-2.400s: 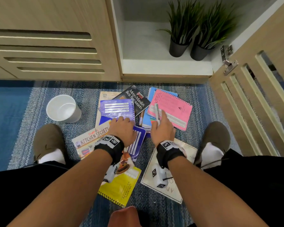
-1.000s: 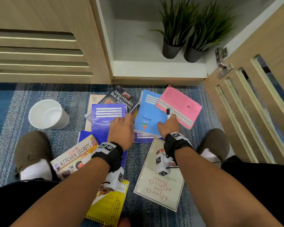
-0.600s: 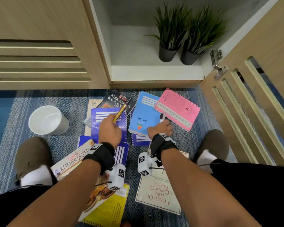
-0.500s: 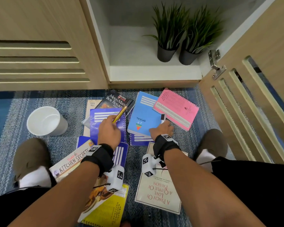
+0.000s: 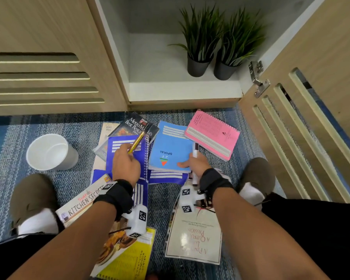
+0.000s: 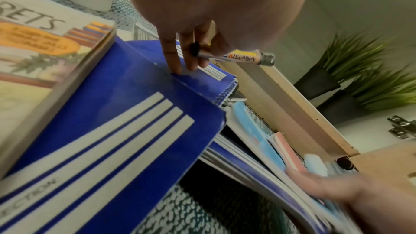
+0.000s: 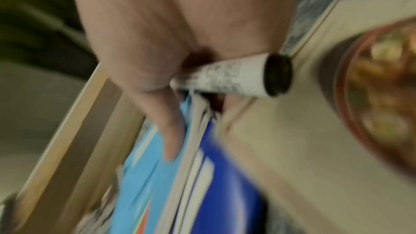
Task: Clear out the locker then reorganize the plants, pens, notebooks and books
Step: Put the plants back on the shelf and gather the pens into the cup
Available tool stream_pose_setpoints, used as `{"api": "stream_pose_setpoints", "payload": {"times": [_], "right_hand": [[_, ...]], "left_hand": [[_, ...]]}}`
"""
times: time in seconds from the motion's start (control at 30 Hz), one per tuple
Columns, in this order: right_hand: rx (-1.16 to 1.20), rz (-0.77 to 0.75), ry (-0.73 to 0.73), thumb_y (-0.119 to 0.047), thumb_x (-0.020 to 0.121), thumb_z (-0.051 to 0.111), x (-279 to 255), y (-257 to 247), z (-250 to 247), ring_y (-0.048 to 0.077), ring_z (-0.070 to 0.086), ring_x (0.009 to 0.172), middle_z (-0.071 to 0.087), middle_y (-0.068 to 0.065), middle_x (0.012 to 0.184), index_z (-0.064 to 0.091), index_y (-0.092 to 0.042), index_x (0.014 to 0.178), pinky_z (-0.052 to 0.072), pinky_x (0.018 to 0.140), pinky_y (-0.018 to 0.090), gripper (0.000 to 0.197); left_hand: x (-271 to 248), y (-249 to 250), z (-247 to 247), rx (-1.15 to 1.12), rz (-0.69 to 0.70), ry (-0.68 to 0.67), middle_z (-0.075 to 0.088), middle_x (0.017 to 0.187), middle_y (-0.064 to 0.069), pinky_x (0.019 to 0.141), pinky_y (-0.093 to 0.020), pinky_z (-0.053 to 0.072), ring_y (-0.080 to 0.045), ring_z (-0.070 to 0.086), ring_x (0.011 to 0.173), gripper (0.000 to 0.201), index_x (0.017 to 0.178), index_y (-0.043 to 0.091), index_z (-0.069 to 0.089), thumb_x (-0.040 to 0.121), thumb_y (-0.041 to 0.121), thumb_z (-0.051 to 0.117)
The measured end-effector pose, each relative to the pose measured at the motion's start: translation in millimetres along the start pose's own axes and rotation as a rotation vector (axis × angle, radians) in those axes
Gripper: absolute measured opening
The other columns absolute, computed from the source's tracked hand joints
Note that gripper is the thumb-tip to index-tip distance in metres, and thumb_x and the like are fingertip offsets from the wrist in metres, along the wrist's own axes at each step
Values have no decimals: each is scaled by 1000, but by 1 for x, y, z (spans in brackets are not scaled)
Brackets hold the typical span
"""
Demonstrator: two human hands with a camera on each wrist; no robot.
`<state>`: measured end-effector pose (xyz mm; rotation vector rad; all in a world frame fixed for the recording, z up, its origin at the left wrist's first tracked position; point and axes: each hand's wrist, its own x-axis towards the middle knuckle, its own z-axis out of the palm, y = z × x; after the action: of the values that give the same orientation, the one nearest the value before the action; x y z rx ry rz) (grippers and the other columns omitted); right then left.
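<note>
My left hand [image 5: 125,158] holds a yellow marker [image 5: 136,142] [image 6: 236,57] above a dark blue spiral notebook [image 5: 127,156] [image 6: 126,113], its fingertips [image 6: 178,65] touching the cover. My right hand [image 5: 194,163] grips a white marker [image 5: 195,149] [image 7: 236,77] and pinches the near edge of the light blue spiral notebook [image 5: 171,150] [image 7: 144,175], thumb on top. A pink notebook [image 5: 211,134] lies to the right. Books lie around: a black restaurant guide [image 5: 136,125], "Kitchen Secrets" [image 5: 81,201], a white cookbook [image 5: 196,239]. Two potted plants [image 5: 198,45] [image 5: 233,47] stand in the open locker [image 5: 160,63].
A white cup [image 5: 51,152] stands on the blue carpet at left. The slatted locker door [image 5: 303,122] hangs open on the right. My shoes [image 5: 30,197] [image 5: 255,176] flank the pile. A yellow spiral book [image 5: 129,257] lies near my left forearm.
My left hand picked a yellow marker off the pile and lifted it. My right hand, still holding the white marker, slid to the light blue notebook's near edge and took hold.
</note>
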<state>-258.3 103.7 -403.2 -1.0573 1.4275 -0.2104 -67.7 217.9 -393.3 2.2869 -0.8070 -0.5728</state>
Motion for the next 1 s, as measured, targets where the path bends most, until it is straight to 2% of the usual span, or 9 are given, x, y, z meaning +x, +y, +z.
{"api": "stream_pose_setpoints", "payload": {"times": [0.17, 0.23, 0.33, 0.5, 0.63, 0.7, 0.77, 0.87, 1.0], "right_hand": [[98, 142, -269, 10, 80, 71, -19, 2, -45, 20, 68, 90, 71, -5, 94, 63, -8, 99, 57, 81, 39, 27], [-15, 143, -306, 7, 75, 78, -16, 4, -51, 19, 66, 88, 70, 1, 94, 64, -2, 95, 56, 86, 36, 26], [-123, 151, -350, 9, 75, 76, -19, 0, -53, 17, 66, 75, 69, 1, 86, 63, -8, 78, 56, 67, 27, 21], [63, 121, -198, 11, 74, 70, -16, 4, -60, 34, 65, 112, 69, 13, 119, 66, 5, 108, 49, 101, 44, 35], [173, 101, -275, 16, 82, 60, -31, -5, -71, 27, 63, 92, 66, 7, 100, 57, -9, 85, 51, 88, 34, 25], [91, 86, -278, 18, 84, 57, -32, -11, -74, 20, 60, 96, 61, -1, 100, 57, -8, 95, 50, 88, 35, 29], [-239, 50, -236, 10, 75, 70, -25, -13, -72, 22, 59, 106, 60, 2, 104, 60, -9, 98, 50, 96, 45, 31], [-690, 37, -80, -21, 73, 76, -17, -12, -59, 29, 62, 98, 62, 9, 95, 63, -12, 91, 50, 79, 37, 24], [-868, -136, 320, -53, 93, 42, -15, -18, -39, 39, 51, 117, 54, 19, 124, 60, -13, 121, 44, 97, 46, 52]], "left_hand": [[-2, 7, -5, -38, -79, 8, 57, 97, -18, 73, -39, 35, -35, 52, 90, 9, 97, 9, 46, 99, 15, 39], [-3, 7, -5, -23, -105, -15, 56, 91, -16, 70, -39, 35, -35, 52, 86, 11, 95, 10, 42, 99, 19, 39], [-5, 5, -5, 20, -143, -84, 59, 89, -11, 70, -41, 42, -36, 57, 87, 24, 92, 13, 45, 90, 35, 55], [-5, -10, -4, 296, -185, -159, 56, 118, -18, 100, -46, 41, -39, 50, 115, 73, 110, 6, 50, 61, 46, 85], [5, -23, -13, 405, -112, -200, 60, 113, -14, 90, -44, 46, -38, 56, 107, 73, 107, 10, 49, 57, 49, 87], [13, -27, -21, 340, -129, -236, 63, 107, -12, 84, -45, 50, -38, 60, 100, 68, 99, 15, 44, 55, 42, 88], [15, -30, -26, 286, -133, -282, 64, 102, -8, 83, -45, 51, -37, 62, 95, 62, 95, 18, 39, 58, 34, 86], [7, -32, -25, 270, -76, -296, 62, 86, -3, 76, -39, 48, -34, 62, 84, 44, 86, 20, 42, 66, 31, 80], [-11, -25, -12, 211, 34, -395, 58, 71, -1, 63, -34, 41, -28, 57, 71, 31, 75, 23, 41, 81, 30, 70]]}}
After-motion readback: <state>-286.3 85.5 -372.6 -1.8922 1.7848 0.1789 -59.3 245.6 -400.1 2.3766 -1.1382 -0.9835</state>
